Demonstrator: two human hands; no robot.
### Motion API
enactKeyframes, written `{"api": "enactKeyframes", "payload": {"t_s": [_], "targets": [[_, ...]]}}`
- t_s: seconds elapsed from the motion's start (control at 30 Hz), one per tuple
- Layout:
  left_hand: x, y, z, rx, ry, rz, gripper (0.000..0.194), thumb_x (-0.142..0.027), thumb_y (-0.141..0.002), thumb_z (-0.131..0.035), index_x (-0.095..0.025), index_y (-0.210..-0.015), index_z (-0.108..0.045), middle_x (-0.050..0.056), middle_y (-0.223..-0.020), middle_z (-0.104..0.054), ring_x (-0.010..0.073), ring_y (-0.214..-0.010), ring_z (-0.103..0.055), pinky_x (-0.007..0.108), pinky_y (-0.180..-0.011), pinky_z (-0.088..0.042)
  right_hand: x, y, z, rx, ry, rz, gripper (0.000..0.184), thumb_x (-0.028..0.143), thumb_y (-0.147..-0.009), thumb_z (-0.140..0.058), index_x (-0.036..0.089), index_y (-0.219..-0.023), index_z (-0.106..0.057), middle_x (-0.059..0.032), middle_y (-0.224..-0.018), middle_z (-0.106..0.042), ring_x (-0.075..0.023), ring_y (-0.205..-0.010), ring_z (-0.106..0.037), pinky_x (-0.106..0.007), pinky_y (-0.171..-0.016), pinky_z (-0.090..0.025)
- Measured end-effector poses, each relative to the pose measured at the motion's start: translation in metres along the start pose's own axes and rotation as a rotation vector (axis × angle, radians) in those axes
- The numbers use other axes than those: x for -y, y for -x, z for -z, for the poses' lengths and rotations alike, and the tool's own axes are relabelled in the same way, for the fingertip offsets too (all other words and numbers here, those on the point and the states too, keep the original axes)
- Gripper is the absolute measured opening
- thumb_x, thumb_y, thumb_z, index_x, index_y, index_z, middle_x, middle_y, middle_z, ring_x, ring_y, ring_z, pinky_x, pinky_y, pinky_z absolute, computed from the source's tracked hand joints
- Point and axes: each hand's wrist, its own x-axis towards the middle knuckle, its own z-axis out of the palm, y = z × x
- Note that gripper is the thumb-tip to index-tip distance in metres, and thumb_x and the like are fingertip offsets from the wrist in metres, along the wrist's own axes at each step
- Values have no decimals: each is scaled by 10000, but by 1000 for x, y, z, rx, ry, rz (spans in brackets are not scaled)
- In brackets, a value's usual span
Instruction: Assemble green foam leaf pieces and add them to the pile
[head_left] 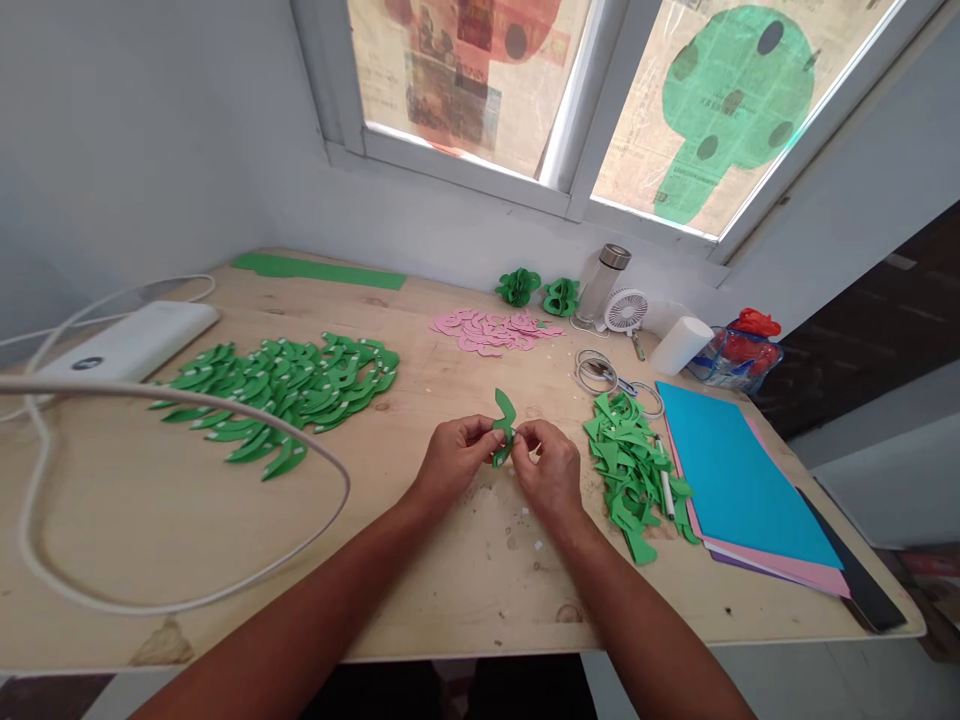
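Note:
My left hand (452,457) and my right hand (551,470) meet over the middle of the wooden table (225,540). Both pinch one curved green paper petal (504,425), which stands upright between the fingertips. Fingers of both hands are closed on it. A heap of loose green paper pieces (634,465) lies just right of my right hand. A wide spread of green petals with white tabs (281,390) lies to the left.
Pink paper cutouts (491,330), two green paper flowers (538,292), a bottle (604,285), a small fan (626,310), scissors (607,378) and a white roll (681,345) sit at the back. Coloured sheets (739,480) lie right; a white box (131,342) and cable (187,400) lie left.

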Motion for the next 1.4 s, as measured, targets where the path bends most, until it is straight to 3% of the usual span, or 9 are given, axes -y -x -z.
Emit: {"api": "enactKeyframes", "payload": {"t_s": [0.23, 0.47, 0.6, 0.77, 0.93, 1.07, 1.2, 1.4], "targets": [[-7, 0, 5, -22, 204, 143, 199, -323, -618, -681, -131, -631, -633, 24, -628, -628, 120, -572, -545, 231, -549, -428, -8, -6, 4, -61, -101, -103, 138, 156, -727, -477, 178, -779, -603, -15, -709, -634, -144, -616, -544, -248, -579, -409], [-12, 0, 8, -3, 335, 188, 194, -311, -601, -707, -138, -623, -621, 14, -626, -621, 116, -588, -545, 231, -563, -424, -7, -8, 9, -37, -124, -48, 157, 172, -753, -485, 184, -681, -624, -54, -793, -659, -198, -825, -561, -318, -755, -414], [-14, 0, 7, -4, 354, 184, 187, -298, -600, -710, -136, -623, -621, 16, -631, -619, 118, -605, -546, 230, -578, -429, -5, -8, 9, -25, -226, -59, 159, 178, -754, -501, 182, -816, -647, -60, -889, -662, -200, -894, -559, -324, -795, -409], [-16, 1, 7, -5, 370, 184, 200, -305, -595, -716, -130, -632, -626, 29, -633, -617, 125, -606, -544, 232, -573, -431, -5, -7, 4, 118, -363, -115, 183, 233, -778, -496, 182, -684, -645, -28, -729, -661, -167, -743, -581, -288, -738, -413], [-15, 2, 6, -11, 402, 186, 181, -285, -601, -714, -129, -648, -635, 29, -646, -621, 123, -613, -547, 229, -589, -435, -3, -6, 4, 125, -459, -224, 135, 217, -741, -511, 171, -744, -638, -10, -739, -656, -153, -710, -573, -266, -696, -403], [-13, 1, 6, -1, 385, 178, 183, -289, -611, -713, -129, -639, -627, 22, -628, -612, 115, -597, -538, 217, -566, -427, 0, -6, 4, 183, -587, -287, 201, 288, -775, -494, 162, -683, -620, 6, -654, -615, -137, -646, -540, -245, -638, -392], [-11, 0, 6, 6, 351, 165, 214, -321, -616, -711, -129, -617, -618, 27, -624, -615, 126, -600, -552, 232, -570, -439, -1, -5, 0, 266, -696, -386, 180, 327, -721, -576, 152, -699, -616, 19, -608, -581, -113, -555, -486, -224, -538, -354], [-10, 1, 9, 57, 316, 195, 262, -326, -639, -694, -121, -802, -675, 40, -630, -633, 134, -558, -566, 251, -543, -445, -6, -8, -2, 134, -786, -436, 155, 306, -702, -589, 159, -656, -599, 38, -560, -535, -97, -529, -447, -218, -529, -335]]}}
